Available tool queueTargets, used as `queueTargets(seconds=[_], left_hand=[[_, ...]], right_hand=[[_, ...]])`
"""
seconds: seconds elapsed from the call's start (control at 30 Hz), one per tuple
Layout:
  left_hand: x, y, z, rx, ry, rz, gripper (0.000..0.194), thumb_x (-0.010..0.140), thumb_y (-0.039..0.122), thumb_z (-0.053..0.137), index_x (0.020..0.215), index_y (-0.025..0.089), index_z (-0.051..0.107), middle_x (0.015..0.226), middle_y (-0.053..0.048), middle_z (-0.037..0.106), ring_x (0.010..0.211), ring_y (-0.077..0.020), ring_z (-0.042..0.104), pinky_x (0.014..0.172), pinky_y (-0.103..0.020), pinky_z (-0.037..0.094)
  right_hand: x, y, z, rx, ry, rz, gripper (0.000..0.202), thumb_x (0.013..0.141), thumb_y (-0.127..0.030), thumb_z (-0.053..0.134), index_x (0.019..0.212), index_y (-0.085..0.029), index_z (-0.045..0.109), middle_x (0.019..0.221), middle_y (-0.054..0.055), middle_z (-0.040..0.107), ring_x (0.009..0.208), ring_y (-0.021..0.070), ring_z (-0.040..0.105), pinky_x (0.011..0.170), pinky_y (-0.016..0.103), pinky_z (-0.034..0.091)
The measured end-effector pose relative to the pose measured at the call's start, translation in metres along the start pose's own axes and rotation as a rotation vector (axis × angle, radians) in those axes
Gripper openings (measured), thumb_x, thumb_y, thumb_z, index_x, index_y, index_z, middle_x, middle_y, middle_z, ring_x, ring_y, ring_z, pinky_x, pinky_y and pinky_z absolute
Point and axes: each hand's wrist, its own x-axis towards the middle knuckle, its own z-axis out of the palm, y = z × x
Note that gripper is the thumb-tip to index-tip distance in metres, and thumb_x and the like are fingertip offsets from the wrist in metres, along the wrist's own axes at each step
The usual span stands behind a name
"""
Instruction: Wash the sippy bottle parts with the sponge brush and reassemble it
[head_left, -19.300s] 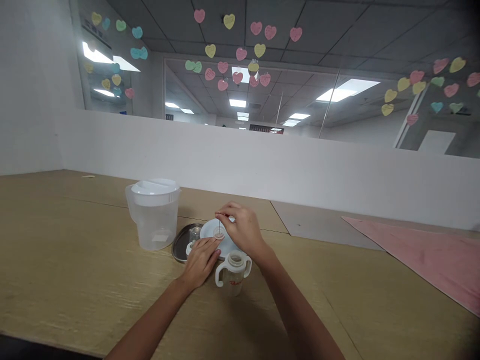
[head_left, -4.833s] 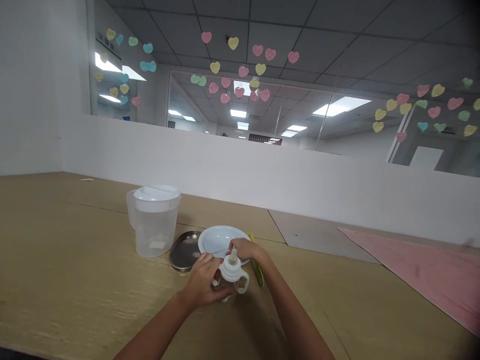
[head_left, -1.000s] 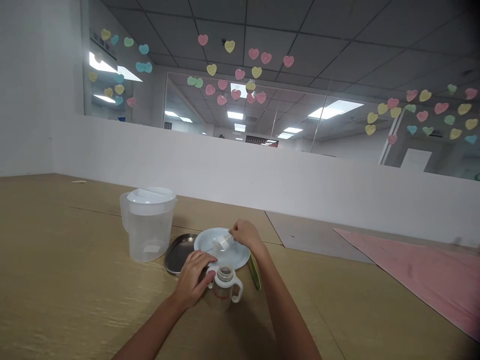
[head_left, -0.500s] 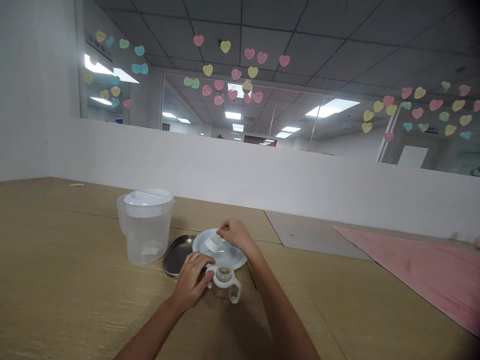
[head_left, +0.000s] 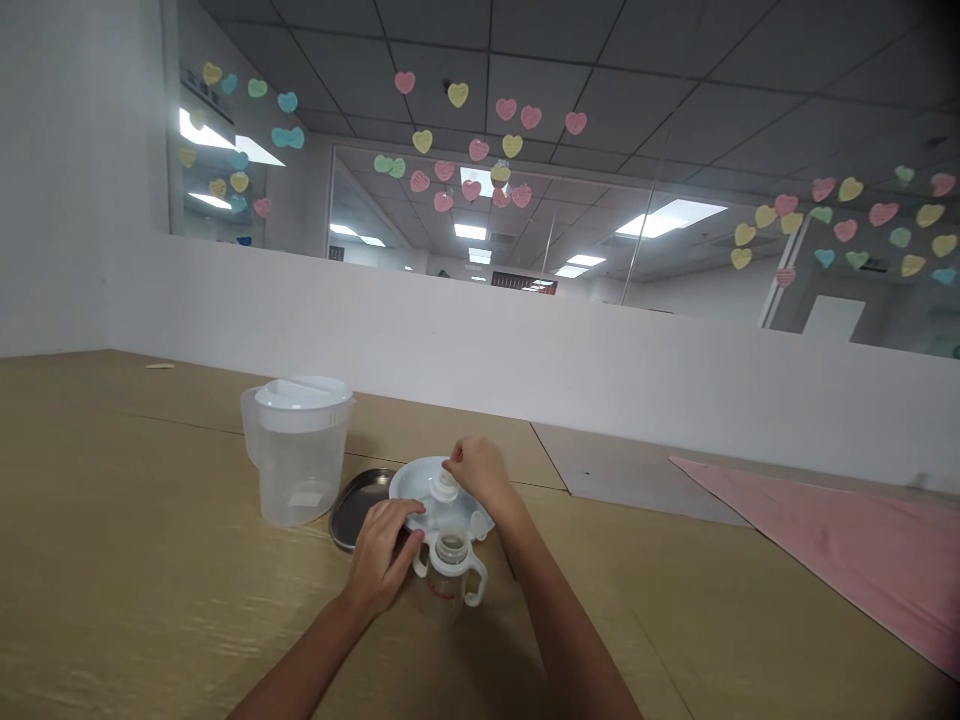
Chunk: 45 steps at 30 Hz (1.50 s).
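A clear baby bottle (head_left: 444, 590) with two white handles stands upright on the table, its mouth uncovered. Beside its left handle is my left hand (head_left: 382, 555), thumb and fingers apart; whether the thumb touches the handle I cannot tell. My right hand (head_left: 480, 470) pinches the top of a bottle nipple with a white screw ring (head_left: 444, 488), held at the pale blue plate (head_left: 409, 480) behind the bottle. Whether the ring touches the plate is unclear. A small whitish round piece (head_left: 479, 525) sits at the plate's right front edge, next to my right wrist.
A lidded translucent pitcher (head_left: 300, 460) stands at the left. Between it and the plate lies a dark metal tray (head_left: 360, 508). A pink sheet (head_left: 840, 540) covers part of the table at the right, and a white wall (head_left: 450, 340) runs along the back.
My right hand has brought the nipple slightly right and turned it more upright, uncovering the small round piece on the plate. My left thumb has drawn back a little from the bottle's collar.
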Motion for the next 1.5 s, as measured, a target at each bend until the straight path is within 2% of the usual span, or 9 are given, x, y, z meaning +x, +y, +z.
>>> queueTargets(seconds=[0.17,0.33,0.53,0.77,0.9,1.03,1.17,1.27,1.5], left_hand=[[0.001,0.002,-0.001,0.004,-0.048,0.024,0.024,0.087,0.032,0.037,0.093,0.018,0.055,0.094,-0.007,0.060,0.091,-0.0203,0.051,0.083,-0.036,0.037],[0.001,0.005,-0.002,0.004,-0.092,0.010,0.025,0.088,0.032,0.035,0.089,0.018,0.056,0.091,-0.006,0.059,0.087,-0.0195,0.050,0.081,-0.036,0.036],[0.002,0.005,-0.001,0.015,-0.086,0.014,0.024,0.087,0.031,0.036,0.086,0.018,0.056,0.086,-0.005,0.059,0.084,-0.0184,0.051,0.080,-0.035,0.036],[0.002,0.005,-0.002,0.021,-0.107,0.000,0.024,0.088,0.031,0.036,0.085,0.018,0.056,0.086,-0.005,0.059,0.084,-0.0185,0.051,0.079,-0.034,0.035],[0.002,0.005,-0.003,0.018,-0.107,0.003,0.024,0.088,0.031,0.036,0.085,0.018,0.056,0.085,-0.005,0.059,0.084,-0.0185,0.051,0.080,-0.035,0.035],[0.002,0.006,-0.002,0.021,-0.105,0.007,0.024,0.088,0.031,0.036,0.085,0.018,0.056,0.086,-0.005,0.059,0.084,-0.0186,0.050,0.079,-0.035,0.036],[0.002,0.006,-0.002,0.023,-0.109,0.005,0.024,0.088,0.031,0.036,0.086,0.018,0.056,0.086,-0.005,0.059,0.084,-0.0189,0.050,0.079,-0.035,0.036],[0.001,0.004,0.000,0.027,-0.110,0.008,0.024,0.088,0.031,0.036,0.086,0.018,0.056,0.086,-0.005,0.059,0.084,-0.0189,0.050,0.079,-0.035,0.036],[0.001,0.002,0.001,0.025,-0.104,0.006,0.026,0.088,0.033,0.035,0.086,0.018,0.057,0.086,-0.006,0.059,0.084,-0.0196,0.050,0.078,-0.035,0.037]], right_hand=[[-0.006,0.005,-0.024,0.153,-0.006,-0.029,0.017,0.078,-0.020,0.050,0.077,-0.015,0.066,0.078,0.006,0.066,0.072,0.0134,0.059,0.061,0.021,0.037],[-0.013,0.018,-0.042,0.286,-0.300,-0.084,0.014,0.073,-0.014,0.052,0.072,-0.012,0.066,0.065,0.005,0.064,0.055,0.0098,0.056,0.051,0.018,0.037],[-0.003,0.023,-0.018,0.201,-0.480,0.019,0.012,0.070,-0.010,0.053,0.072,-0.010,0.065,0.063,0.008,0.065,0.047,0.0111,0.056,0.044,0.017,0.040],[0.005,0.033,0.001,0.167,-0.451,0.083,0.016,0.073,-0.006,0.047,0.079,-0.006,0.061,0.076,0.017,0.066,0.054,0.0176,0.062,0.044,0.021,0.043],[0.007,0.039,0.005,0.199,-0.477,0.082,0.017,0.075,-0.007,0.044,0.084,-0.008,0.058,0.090,0.018,0.064,0.055,0.0179,0.062,0.040,0.022,0.044],[0.008,0.038,0.007,0.236,-0.497,0.069,0.012,0.076,-0.009,0.045,0.082,-0.009,0.054,0.095,0.017,0.062,0.059,0.0174,0.062,0.039,0.021,0.045],[0.009,0.035,0.014,0.312,-0.543,0.029,0.010,0.077,-0.010,0.043,0.081,-0.012,0.052,0.091,0.013,0.063,0.059,0.0144,0.061,0.041,0.020,0.046],[0.010,0.032,0.023,0.342,-0.581,0.017,0.011,0.077,-0.010,0.041,0.079,-0.012,0.051,0.078,0.009,0.063,0.052,0.0123,0.059,0.043,0.020,0.046],[0.010,0.028,0.036,0.334,-0.637,0.006,0.012,0.073,-0.008,0.042,0.075,-0.012,0.053,0.064,0.004,0.060,0.049,0.0123,0.057,0.046,0.021,0.046]])
